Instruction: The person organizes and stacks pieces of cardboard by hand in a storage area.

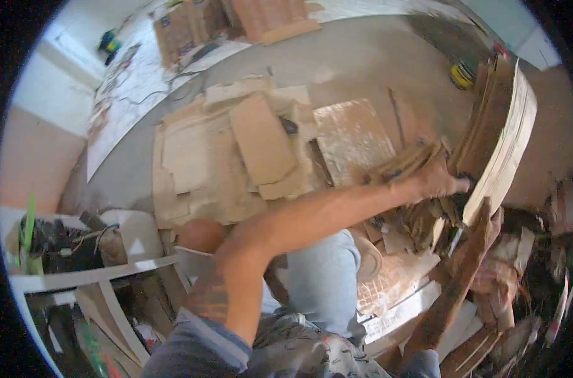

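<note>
My left hand [441, 181] reaches across to the right with its fingers curled. It is beside a bundle of brown cardboard pieces [409, 162] and close to the edge of a long pale board [507, 142]; what its fingers hold is hard to make out. My right hand [487, 225] is closed around the lower end of that board, which stands tilted upright. Directly behind the board leans a stack of brown sheets [482, 113]. Flattened cardboard [261, 138] lies in layers on the floor before my knees.
A shiny plastic-wrapped sheet [353, 135] lies beside the flattened cardboard. Cardboard boxes [192, 28] stand at the back. A yellow and black object [463, 74] rests near the right wall. A white frame [97, 277] is at my lower left, and piled scraps [501, 283] crowd my right.
</note>
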`<state>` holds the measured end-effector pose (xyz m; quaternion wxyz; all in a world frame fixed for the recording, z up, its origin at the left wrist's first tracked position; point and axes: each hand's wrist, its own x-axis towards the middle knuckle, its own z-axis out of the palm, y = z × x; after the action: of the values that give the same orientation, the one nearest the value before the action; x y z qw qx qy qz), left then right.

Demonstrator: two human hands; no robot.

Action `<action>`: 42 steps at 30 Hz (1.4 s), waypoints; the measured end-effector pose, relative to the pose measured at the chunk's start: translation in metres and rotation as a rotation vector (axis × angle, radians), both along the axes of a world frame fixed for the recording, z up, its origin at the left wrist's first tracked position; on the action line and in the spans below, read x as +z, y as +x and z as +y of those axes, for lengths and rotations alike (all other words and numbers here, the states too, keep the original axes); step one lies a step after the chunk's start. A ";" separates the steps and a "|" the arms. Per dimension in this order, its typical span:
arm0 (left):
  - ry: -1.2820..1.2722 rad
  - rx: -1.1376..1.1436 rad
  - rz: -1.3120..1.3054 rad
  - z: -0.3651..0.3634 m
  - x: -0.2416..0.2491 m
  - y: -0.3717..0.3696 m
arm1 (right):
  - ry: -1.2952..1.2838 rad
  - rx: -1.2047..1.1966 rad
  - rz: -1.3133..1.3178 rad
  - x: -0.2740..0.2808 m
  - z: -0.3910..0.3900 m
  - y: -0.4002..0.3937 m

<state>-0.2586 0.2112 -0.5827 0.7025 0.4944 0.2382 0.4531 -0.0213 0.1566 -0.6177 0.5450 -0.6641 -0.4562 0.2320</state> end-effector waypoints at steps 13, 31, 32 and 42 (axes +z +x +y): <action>-0.125 0.869 0.565 -0.050 0.008 -0.398 | -0.130 0.723 -0.042 0.013 0.079 -0.440; -0.905 0.787 0.687 -0.183 -0.330 -0.541 | -0.353 0.834 -0.254 -0.038 0.006 -0.217; -0.881 0.703 0.816 -0.190 -0.358 -0.563 | -0.265 0.780 -0.317 -0.038 0.005 -0.182; -0.155 0.545 1.756 -0.051 -0.187 -0.521 | -0.377 -0.208 -0.489 -0.083 -0.036 0.138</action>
<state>-0.7799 0.1603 -0.7701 0.1699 0.5391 0.8235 0.0481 0.1171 0.1203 -0.7002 0.3075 -0.8324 -0.4524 0.0892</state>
